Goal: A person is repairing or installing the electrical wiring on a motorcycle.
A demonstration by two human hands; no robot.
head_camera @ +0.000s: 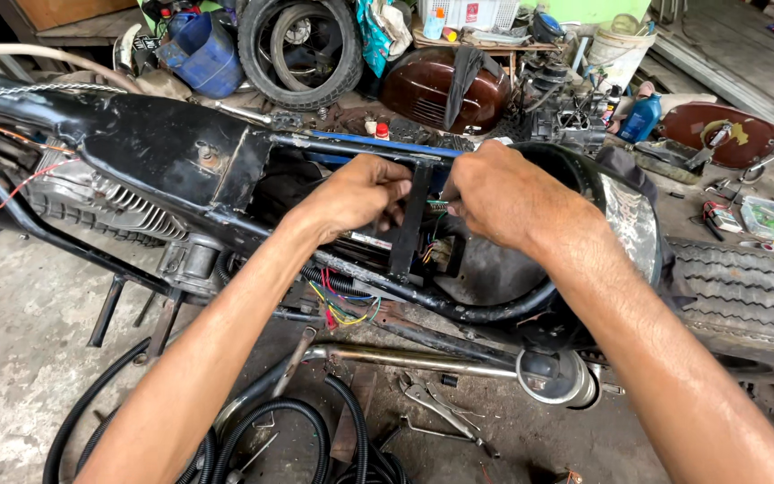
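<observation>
Left hand (360,195) and right hand (494,199) meet over the open middle of a stripped motorbike frame (172,157). Both hands are curled, fingertips drawn together toward the gap between them, just at a black upright bracket (412,220). They seem to pinch thin wires (434,208) there, but the wire ends are mostly hidden behind the fingers, so what exactly each one grips cannot be told. Hands are close, nearly touching, probably because the wire ends are short and need both sides steadied.

Below the hands a loose bundle of coloured wires (344,309) hangs out of the frame, red, yellow, green, blue, spilling from black ribbed sleeving (329,280). A blue bar (378,143) runs along the top frame rail behind the knuckles. Rear fender (624,211) curves around to the right, over the rear tyre (745,291).

On the floor (11,358) under the frame: a chrome exhaust pipe (441,360), locking pliers (436,405) lying within reach, and black corrugated hose (297,439) in loops. Engine fins (118,206) show at left.

Farther back: a spare tyre (302,49) propped up, a blue can (197,49), a maroon fuel tank (445,88) with a strap across it, a blue bottle (642,116), and a maroon side cover (718,134).
</observation>
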